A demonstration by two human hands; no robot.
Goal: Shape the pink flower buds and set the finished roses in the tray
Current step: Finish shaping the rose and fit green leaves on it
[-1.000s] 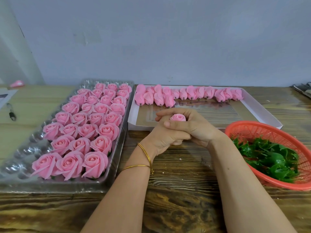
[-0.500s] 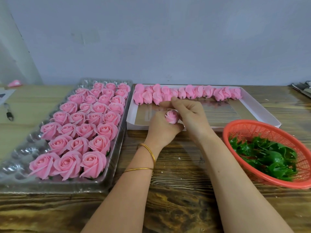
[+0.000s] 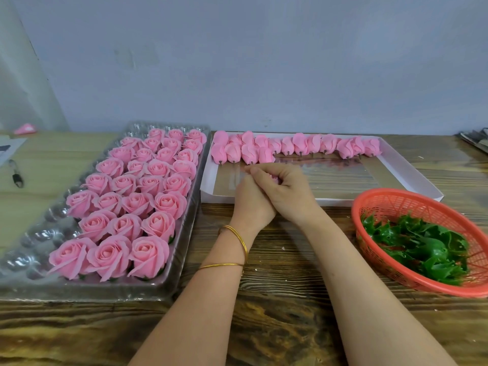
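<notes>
Rough dark wooden table (image 3: pixel 277 326) against a plain grey-blue wall (image 3: pixel 264 62), and the work sits right in the middle of it. One bud (image 3: pixel 274 178) is buried between the two hands, held over the near edge of the white box (image 3: pixel 412 178). Only a sliver of pink shows between the fingers.

The right hand (image 3: pixel 289 192) lies on top, fingers curled down round the bud. To me that looks like the squeezing that rounds the petals into shape. The left hand (image 3: pixel 250 204) is tucked under and against it, propping from below. Its fingers are covered by the right hand, so I cannot tell how they grip. Two thin bangles (image 3: pixel 239 240) ring that wrist.

Just beyond the hands, the unshaped buds (image 3: pixel 301 145) lie in a row along the far wall of the box, an easy reach for the next one. The tray (image 3: pixel 39 233) sits to the left, with the finished roses (image 3: pixel 126 204) packed upright in its right-hand columns. The free cups run down its far left side, so I'd guess the next rose must be carried over the filled rows, where a sleeve or wrist could brush the petals.

A red basket (image 3: pixel 369 198) of green leaves (image 3: pixel 417 244) waits beside the right forearm. A pen (image 3: pixel 17 178) lies well off to the left.
</notes>
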